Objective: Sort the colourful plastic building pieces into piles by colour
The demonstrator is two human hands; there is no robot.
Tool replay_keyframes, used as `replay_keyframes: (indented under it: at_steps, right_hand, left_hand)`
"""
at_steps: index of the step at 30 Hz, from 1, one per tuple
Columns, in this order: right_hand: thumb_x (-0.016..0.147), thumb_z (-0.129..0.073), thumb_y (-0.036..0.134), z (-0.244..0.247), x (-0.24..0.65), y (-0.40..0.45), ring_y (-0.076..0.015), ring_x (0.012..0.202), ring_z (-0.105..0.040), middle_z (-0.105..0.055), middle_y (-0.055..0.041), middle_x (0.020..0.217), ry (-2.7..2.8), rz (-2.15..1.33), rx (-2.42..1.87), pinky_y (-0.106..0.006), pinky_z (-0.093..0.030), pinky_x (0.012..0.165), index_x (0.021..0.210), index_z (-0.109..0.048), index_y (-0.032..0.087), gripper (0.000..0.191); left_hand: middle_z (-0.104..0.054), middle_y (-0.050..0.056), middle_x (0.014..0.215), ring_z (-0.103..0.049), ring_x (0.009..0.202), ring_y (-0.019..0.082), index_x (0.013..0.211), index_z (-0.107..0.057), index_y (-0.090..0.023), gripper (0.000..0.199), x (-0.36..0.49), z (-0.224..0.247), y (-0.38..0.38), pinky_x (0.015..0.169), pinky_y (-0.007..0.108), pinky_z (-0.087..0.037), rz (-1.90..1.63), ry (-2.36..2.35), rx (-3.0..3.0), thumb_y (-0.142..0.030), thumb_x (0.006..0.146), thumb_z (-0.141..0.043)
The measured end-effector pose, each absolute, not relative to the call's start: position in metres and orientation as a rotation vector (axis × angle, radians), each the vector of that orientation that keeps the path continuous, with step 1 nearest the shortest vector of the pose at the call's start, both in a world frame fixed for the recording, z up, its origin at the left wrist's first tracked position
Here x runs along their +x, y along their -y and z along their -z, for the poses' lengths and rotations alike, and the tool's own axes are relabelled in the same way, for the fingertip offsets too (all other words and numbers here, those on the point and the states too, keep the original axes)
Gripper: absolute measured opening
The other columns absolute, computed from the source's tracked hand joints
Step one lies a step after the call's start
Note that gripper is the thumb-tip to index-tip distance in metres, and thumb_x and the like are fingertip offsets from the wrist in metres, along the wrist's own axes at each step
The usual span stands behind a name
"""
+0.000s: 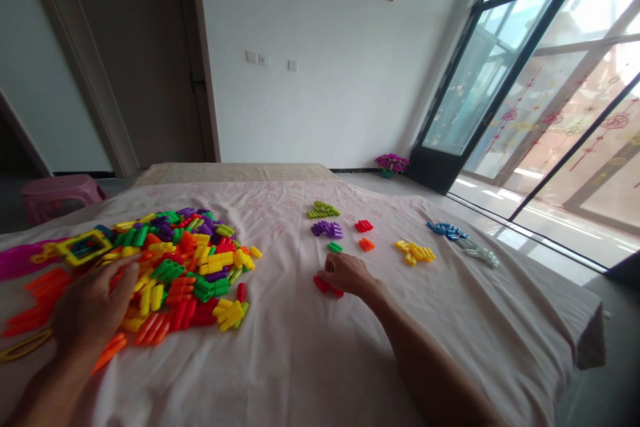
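Note:
My left hand (pixel 95 303) rests at the left side of a large mixed pile of plastic pieces (pixel 185 267), its thumb apart from the fingers; whatever lies under the fingers is hidden. Near the middle of the cloth, my right hand (pixel 344 273) has its fingers curled down over red pieces (pixel 321 285), and what the fingertips grip is hidden. Just beyond it lies a green piece (pixel 335 247). Farther off are purple pieces (pixel 327 229) and light green pieces (pixel 323 210), with a red group (pixel 364 226) and an orange group (pixel 367 244) to their right.
Yellow pieces (pixel 415 252), blue pieces (pixel 447 231) and pale clear pieces (pixel 481 253) lie to the right on the cloth-covered table (pixel 280 360). At far left are a yellow frame (pixel 84 247) and a magenta item (pixel 25 260). A pink stool (pixel 63 193) stands beyond.

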State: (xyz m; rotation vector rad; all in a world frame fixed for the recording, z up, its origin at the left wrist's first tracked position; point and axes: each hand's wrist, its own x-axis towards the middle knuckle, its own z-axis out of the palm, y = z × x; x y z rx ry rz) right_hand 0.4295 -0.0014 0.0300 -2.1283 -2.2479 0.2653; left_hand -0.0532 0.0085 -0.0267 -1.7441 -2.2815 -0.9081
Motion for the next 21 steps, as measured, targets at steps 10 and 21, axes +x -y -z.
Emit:
replay_keyframes:
  at_steps: [10, 21]
  right_hand:
    - [0.088, -0.056, 0.027, -0.041, 0.358, 0.007, -0.0146, 0.083, -0.062, -0.069, -0.0037, 0.094, 2.472, -0.349, -1.444, -0.024, -0.041, 0.072, 0.095, -0.07, 0.022, 0.017]
    - [0.078, -0.066, 0.049, -0.015, 0.233, -0.025, -0.0219, 0.094, -0.062, -0.067, -0.0041, 0.104, 2.675, -0.306, -1.184, -0.027, -0.046, 0.067, 0.104, -0.068, 0.026, 0.034]
  left_hand:
    - [-0.066, 0.008, 0.118, -0.06, 0.104, 0.023, 0.118, -0.063, -0.02, 0.048, -0.038, 0.01, 0.0, 0.079, 0.03, -0.041, 0.97, 2.216, -1.789, -0.048, 0.095, -0.032]
    - [-0.064, 0.007, 0.12, -0.06, 0.094, 0.023, 0.12, -0.062, -0.024, 0.049, -0.039, 0.008, 0.001, 0.07, 0.03, -0.04, 0.917, 2.321, -1.763, -0.051, 0.093, -0.032]
